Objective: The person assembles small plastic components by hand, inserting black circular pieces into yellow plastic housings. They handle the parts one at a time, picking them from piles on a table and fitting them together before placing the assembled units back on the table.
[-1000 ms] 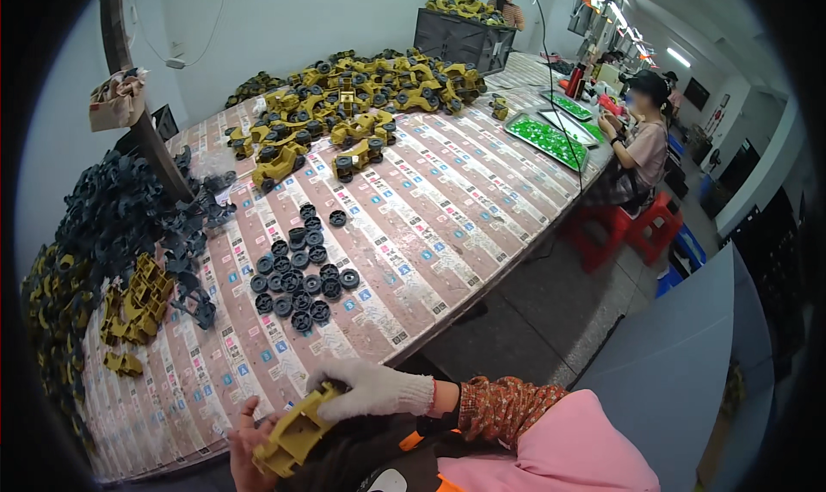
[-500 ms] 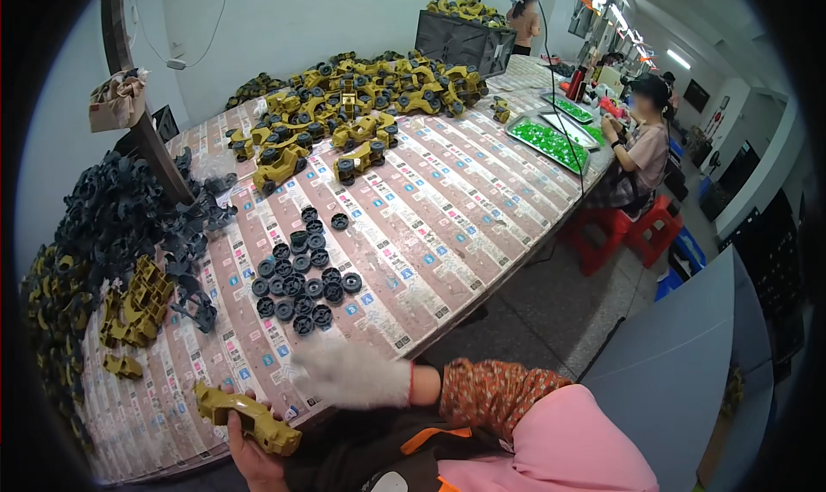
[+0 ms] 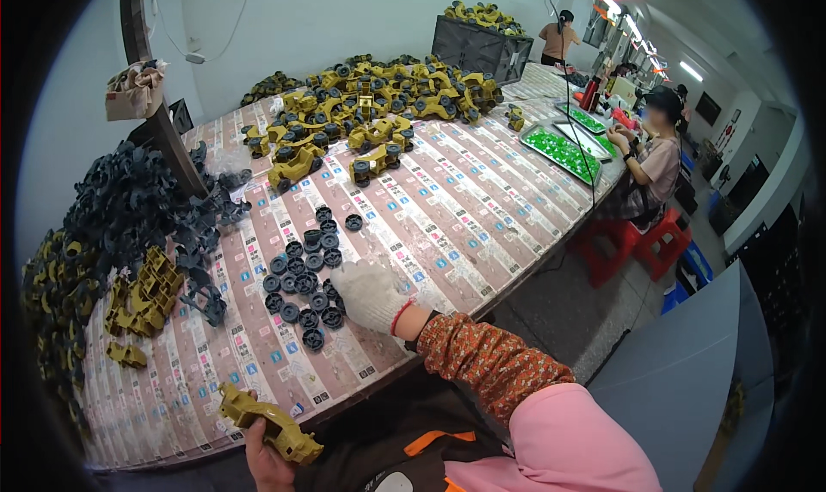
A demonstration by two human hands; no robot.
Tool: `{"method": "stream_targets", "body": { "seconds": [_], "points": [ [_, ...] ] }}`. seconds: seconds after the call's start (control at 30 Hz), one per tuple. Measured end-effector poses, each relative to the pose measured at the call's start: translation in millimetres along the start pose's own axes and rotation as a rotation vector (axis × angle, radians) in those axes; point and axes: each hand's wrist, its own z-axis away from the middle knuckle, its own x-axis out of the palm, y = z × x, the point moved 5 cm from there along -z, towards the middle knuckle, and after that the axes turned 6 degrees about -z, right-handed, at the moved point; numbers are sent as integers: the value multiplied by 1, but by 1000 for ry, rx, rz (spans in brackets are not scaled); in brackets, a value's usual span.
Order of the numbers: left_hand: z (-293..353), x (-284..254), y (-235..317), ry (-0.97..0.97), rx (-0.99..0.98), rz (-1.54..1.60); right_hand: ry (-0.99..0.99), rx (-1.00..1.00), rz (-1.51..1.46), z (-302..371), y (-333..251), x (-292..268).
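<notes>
I observed a long tabletop (image 3: 482,191) covered in striped printed sheeting, set against a pale wall in a workshop. I took the cluster of black wheels (image 3: 310,272) near the middle of the tabletop's near edge as my landmark.

The right hand (image 3: 370,296), in a white knit glove, rested at the right edge of the black wheels, touching the nearest ones. Its fingers were curled down over them; I could not tell whether they gripped a wheel. The left hand (image 3: 268,457), bare, sat below and left of the wheels, off the tabletop's near edge, with its fingers closed around a yellow toy vehicle body (image 3: 268,425) held tilted.

Left of the wheels lay a small stack of yellow frame parts (image 3: 142,290), and beyond that a heap of dark grey plastic parts (image 3: 138,199). Behind the wheels, toward the far end, stood a large pile of assembled yellow toy vehicles (image 3: 370,109). Well to the right of the wheels, green trays (image 3: 564,152) lay on the tabletop, and a seated person (image 3: 650,160) worked beside them on a red stool (image 3: 641,242).
</notes>
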Motion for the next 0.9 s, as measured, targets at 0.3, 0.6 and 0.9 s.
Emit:
{"method": "stream_targets", "body": {
  "seconds": [0.3,0.6,0.9],
  "points": [
    [2,-20,-8,28,21,-24,-82,52,-72,20,18,-20],
    [10,3,-6,-17,-1,-38,28,129,-294,31,28,-28],
    [16,-4,-13,-60,-99,-71,-118,1,-622,60,25,-26]
  ]
}}
